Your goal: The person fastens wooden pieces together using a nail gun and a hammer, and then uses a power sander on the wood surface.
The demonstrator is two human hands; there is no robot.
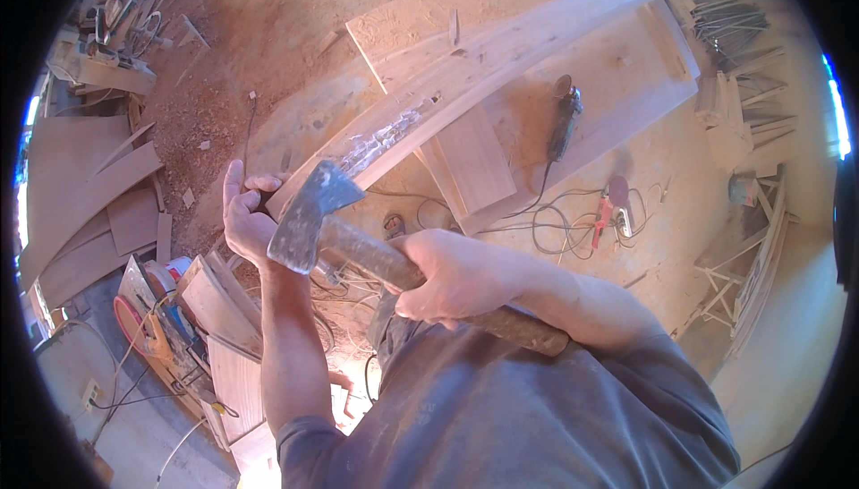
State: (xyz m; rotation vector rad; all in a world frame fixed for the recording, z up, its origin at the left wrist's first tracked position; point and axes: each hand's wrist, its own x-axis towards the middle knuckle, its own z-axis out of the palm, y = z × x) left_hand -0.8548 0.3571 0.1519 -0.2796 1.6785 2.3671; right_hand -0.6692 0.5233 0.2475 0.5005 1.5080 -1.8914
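My right hand [456,274] is closed around the worn wooden handle of a hatchet [309,221]. Its dark, scuffed metal head is raised in front of the near end of a long, curved wooden plank [483,77]. My left hand [250,212] is at that same end, with one finger stretched upward and the others bent against the wood; the hatchet head partly blocks the view of this contact. A whitish, shiny smear marks the plank's upper face near the hatchet. The plank rests across wide, pale wooden panels [617,86].
A black angle grinder [564,122] lies on the panels. On the dusty floor are a red power tool [608,207] and looped cables [546,221]. Cut boards [224,310] lean at my left, near stacked sheets [80,185]. Wood offcuts [743,131] line the right wall.
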